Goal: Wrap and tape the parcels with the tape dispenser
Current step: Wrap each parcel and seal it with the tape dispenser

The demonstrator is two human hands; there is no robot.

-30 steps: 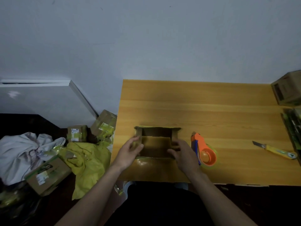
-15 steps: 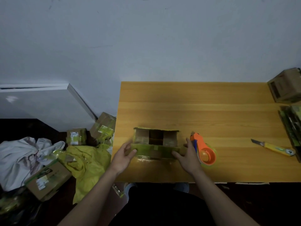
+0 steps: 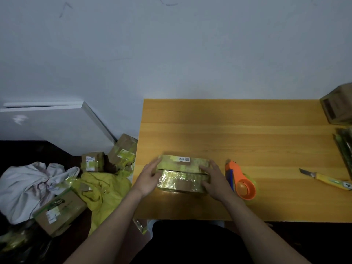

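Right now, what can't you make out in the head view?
- Label print on the parcel: too small.
- Parcel ends: covered by the left hand and right hand.
- Tape dispenser blade: not visible from this angle.
- Box at the right edge: cut off by the frame, blurred.
- Dark stack below it: cut off, unidentifiable.

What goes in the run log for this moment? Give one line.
box flaps shut | left hand, right hand press its ends | tape dispenser idle beside | untaped

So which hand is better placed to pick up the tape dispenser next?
Right. The right hand rests on the box end right beside the orange tape dispenser; the left hand presses the far end, so it would probably stay steadying.
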